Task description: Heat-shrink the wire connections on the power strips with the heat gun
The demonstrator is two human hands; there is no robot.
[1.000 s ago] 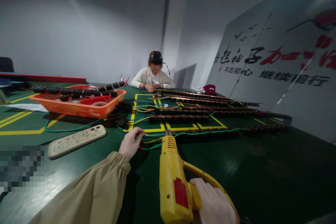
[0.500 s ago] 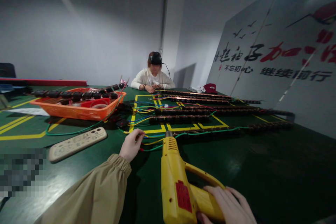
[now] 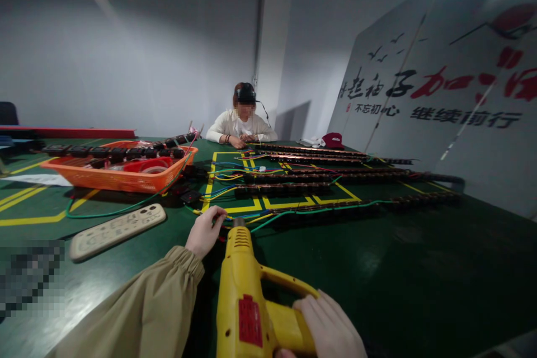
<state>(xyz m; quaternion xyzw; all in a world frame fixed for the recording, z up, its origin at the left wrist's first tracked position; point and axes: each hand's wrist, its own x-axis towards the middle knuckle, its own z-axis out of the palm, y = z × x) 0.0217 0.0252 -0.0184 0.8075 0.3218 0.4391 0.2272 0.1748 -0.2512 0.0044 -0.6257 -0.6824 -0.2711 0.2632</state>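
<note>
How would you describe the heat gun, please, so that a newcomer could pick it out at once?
Find the green table, then the right hand at its near side. The heat gun is in that hand, nozzle pointing away. Unlike the flat yellow tape lines beyond, it is bulky and yellow, with a red patch.

Pale grey walls (image 3: 126,61) meet at a shaded corner, with lettered panels (image 3: 440,84) on the right. Light glares on the green tabletop (image 3: 398,268), marked with yellow lines (image 3: 31,221).
</note>
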